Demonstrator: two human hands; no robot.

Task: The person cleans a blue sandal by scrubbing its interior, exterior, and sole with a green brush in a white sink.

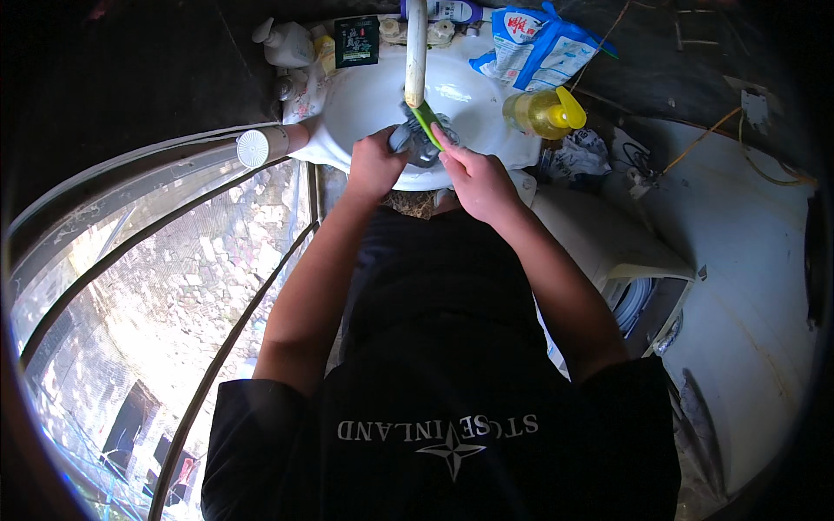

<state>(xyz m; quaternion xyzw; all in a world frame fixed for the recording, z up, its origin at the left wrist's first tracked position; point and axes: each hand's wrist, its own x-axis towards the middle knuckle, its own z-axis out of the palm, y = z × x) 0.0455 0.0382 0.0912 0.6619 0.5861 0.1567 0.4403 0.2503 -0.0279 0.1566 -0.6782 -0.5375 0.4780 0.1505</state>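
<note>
Over the front of the white washbasin (472, 107), my left hand (378, 163) grips a grey item (400, 138), possibly a shoe or sandal. Its darker part (427, 155) lies low in the bowl, and my hands cover some of it, so its exact kind is unclear. My right hand (479, 179) is closed around the near end of a green brush (427, 124), its index finger laid along the handle. The brush slants across the grey item, just below the mouth of a pale spout pipe (416, 58).
On the basin's rim stand a white pump bottle (287, 44), a dark green sachet (356, 42), a blue-and-white detergent bag (541, 49) and a yellow pump bottle (544, 114). A ribbed-cap container (260, 146) sits left, beside a mesh-covered window (215, 260). A white appliance (606, 228) stands right.
</note>
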